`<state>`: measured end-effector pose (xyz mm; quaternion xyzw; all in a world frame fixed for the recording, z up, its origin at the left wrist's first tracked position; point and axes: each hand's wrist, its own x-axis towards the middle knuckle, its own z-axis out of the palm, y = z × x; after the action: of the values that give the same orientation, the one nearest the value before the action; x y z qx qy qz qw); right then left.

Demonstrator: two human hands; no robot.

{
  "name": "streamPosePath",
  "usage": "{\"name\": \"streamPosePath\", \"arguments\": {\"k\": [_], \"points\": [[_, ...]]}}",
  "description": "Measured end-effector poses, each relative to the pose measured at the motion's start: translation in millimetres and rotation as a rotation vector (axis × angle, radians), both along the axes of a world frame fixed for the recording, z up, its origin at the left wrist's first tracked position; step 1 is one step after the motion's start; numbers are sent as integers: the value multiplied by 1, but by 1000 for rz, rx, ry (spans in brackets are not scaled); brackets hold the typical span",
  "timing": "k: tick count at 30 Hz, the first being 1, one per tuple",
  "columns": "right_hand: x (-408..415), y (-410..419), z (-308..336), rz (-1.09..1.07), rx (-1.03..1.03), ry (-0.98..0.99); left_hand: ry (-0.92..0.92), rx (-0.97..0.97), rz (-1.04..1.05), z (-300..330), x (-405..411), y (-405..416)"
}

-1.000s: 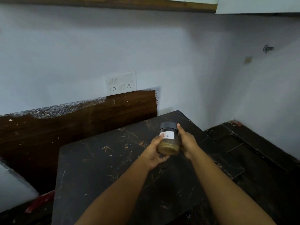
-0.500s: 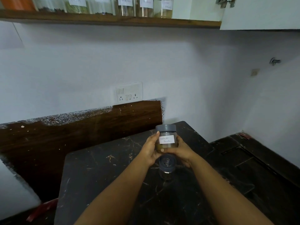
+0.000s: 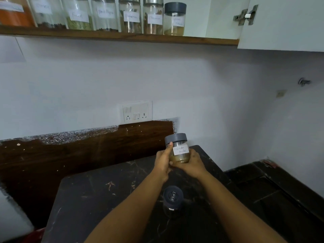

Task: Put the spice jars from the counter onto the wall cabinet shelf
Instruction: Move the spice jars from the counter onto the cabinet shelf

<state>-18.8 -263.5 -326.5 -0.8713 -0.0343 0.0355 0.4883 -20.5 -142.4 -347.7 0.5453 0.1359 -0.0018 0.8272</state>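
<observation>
Up above the desk (image 3: 98,195), near its far right corner, both hands clasp one spice jar (image 3: 178,151): the left hand (image 3: 163,163) wraps its side with the thumb against the grey lid, the right hand (image 3: 192,163) cups it from below. A second jar (image 3: 172,199) stands on the desk between the forearms. On the shelf (image 3: 122,36), only a gap past the grey-lidded jar (image 3: 175,19) looks free; a careless lift could knock that neighbour, or an elbow could topple the one below.

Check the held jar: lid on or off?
On. The grey lid sits on top of the coriander powder jar, which is held roughly upright between the left hand and right hand.
</observation>
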Motion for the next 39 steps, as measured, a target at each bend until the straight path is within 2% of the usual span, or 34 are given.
{"name": "streamPosePath", "arguments": {"k": [3, 8, 16, 18, 20, 24, 26, 28, 30, 32, 34, 39], "points": [[16, -1, 19, -25, 53, -136, -175, 244, 169, 17, 14, -11], [53, -8, 75, -100, 153, -321, -398, 426, 249, 85, 56, -26], [131, -19, 203, -61, 268, -575, -681, 719, 349, 235, 114, -40], [151, -21, 239, -55, 311, -644, -795, 861, 345, 276, 124, -35], [170, -24, 274, -65, 341, -748, -858, 1083, 368, 310, 136, -28], [216, -27, 333, -122, 307, -880, -724, 1668, 668, 353, 163, -6], [242, -24, 352, -124, 223, -847, -512, 1809, 667, 358, 178, 13], [265, -22, 364, -104, -2, -721, -315, 1910, 654, 350, 191, 31], [282, -20, 370, -93, -167, -562, -314, 1976, 735, 334, 196, 40], [298, -18, 373, -76, -228, -472, -397, 1976, 802, 325, 202, 40], [305, -14, 377, -61, -258, -437, -454, 1993, 855, 325, 207, 43], [301, -9, 376, -116, -317, -427, -403, 2027, 818, 327, 202, 42]]}}
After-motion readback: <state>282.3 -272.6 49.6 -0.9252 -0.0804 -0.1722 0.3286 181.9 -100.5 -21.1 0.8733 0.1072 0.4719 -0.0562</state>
